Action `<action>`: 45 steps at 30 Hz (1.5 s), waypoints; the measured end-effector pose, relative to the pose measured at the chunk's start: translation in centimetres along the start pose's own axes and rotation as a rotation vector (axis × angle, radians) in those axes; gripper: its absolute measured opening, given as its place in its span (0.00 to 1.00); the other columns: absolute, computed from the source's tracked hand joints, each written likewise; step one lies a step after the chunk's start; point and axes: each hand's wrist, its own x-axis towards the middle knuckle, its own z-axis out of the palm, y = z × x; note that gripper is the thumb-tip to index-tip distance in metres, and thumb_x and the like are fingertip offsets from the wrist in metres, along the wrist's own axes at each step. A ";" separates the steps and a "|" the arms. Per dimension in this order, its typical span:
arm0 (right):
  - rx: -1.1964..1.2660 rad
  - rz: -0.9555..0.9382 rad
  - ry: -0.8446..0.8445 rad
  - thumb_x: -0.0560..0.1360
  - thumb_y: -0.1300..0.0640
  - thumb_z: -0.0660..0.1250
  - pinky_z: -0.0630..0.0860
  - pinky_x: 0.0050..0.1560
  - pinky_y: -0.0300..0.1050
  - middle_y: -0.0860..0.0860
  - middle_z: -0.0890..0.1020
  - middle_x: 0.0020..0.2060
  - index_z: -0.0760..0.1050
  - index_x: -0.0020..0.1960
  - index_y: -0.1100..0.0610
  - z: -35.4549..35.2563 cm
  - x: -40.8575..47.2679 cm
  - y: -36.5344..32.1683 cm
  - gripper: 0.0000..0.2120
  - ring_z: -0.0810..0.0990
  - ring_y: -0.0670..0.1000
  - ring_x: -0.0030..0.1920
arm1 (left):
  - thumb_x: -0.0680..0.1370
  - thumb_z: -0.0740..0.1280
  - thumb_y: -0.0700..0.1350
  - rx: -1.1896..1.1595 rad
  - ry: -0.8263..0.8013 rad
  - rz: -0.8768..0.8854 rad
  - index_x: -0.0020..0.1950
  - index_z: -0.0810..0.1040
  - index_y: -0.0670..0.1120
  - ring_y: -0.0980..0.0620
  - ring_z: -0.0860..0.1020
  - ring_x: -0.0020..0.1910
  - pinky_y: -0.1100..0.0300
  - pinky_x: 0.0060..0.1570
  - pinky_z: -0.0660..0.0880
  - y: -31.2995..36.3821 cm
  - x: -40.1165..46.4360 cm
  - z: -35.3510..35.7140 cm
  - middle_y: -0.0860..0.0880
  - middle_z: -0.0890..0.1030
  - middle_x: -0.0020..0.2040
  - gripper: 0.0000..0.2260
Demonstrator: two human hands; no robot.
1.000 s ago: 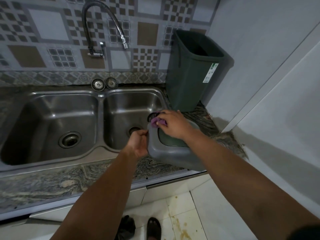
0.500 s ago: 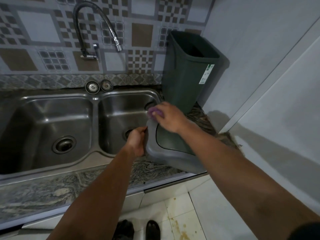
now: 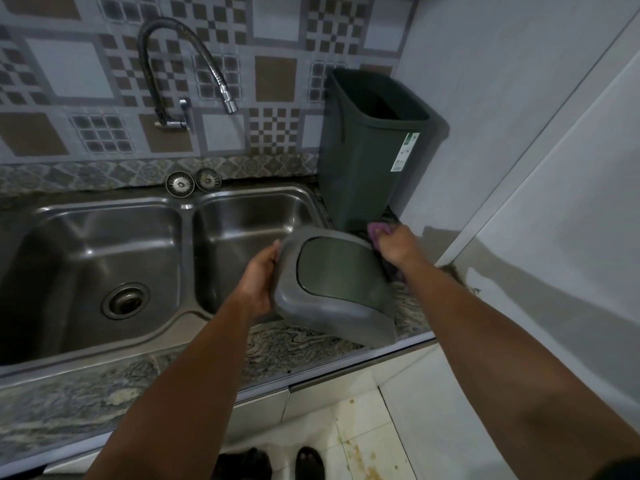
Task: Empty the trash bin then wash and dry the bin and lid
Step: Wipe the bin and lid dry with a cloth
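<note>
The grey bin lid [image 3: 332, 285], with a dark green swing flap, is tilted above the right end of the counter. My left hand [image 3: 261, 277] grips its left edge. My right hand [image 3: 396, 245] holds a purple cloth [image 3: 377, 231] against the lid's far right corner. The dark green bin [image 3: 363, 161] stands upright and open on the counter in the corner, just behind the lid, with a white label on its side.
A steel double sink [image 3: 187, 209] fills the counter on the left, with a black flexible tap [image 3: 187, 71] on the tiled wall above it. Two round strainers [image 3: 192, 181] rest behind the sink. A white wall closes the right side. Stained floor tiles lie below.
The lid has tipped so its flap faces me more. My right hand with the cloth has slid from the lid's left top corner across to its right far corner.
</note>
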 end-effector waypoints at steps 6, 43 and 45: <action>0.104 -0.463 0.136 0.83 0.52 0.64 0.75 0.49 0.47 0.56 0.83 0.49 0.81 0.55 0.59 0.1 -1.8 -5.5 0.12 0.81 0.56 0.49 | 0.74 0.75 0.36 0.344 -0.046 0.200 0.71 0.74 0.45 0.42 0.83 0.60 0.44 0.58 0.80 1.3 -0.2 0.9 0.41 0.83 0.62 0.26; -0.114 -0.202 0.154 0.83 0.56 0.64 0.73 0.51 0.46 0.62 0.84 0.55 0.82 0.57 0.62 -1.8 -2.9 3.1 0.11 0.82 0.62 0.55 | 0.49 0.88 0.53 0.687 -0.190 0.032 0.60 0.83 0.42 0.46 0.84 0.59 0.48 0.62 0.78 -4.9 -3.1 -2.6 0.43 0.86 0.57 0.41; -0.119 -0.040 0.177 0.83 0.56 0.63 0.74 0.51 0.47 0.61 0.84 0.57 0.82 0.58 0.60 -2.3 -1.4 3.1 0.12 0.82 0.62 0.58 | 0.51 0.88 0.52 0.686 -0.192 0.030 0.61 0.82 0.41 0.46 0.83 0.60 0.47 0.64 0.77 -4.8 -3.0 -2.7 0.43 0.86 0.58 0.41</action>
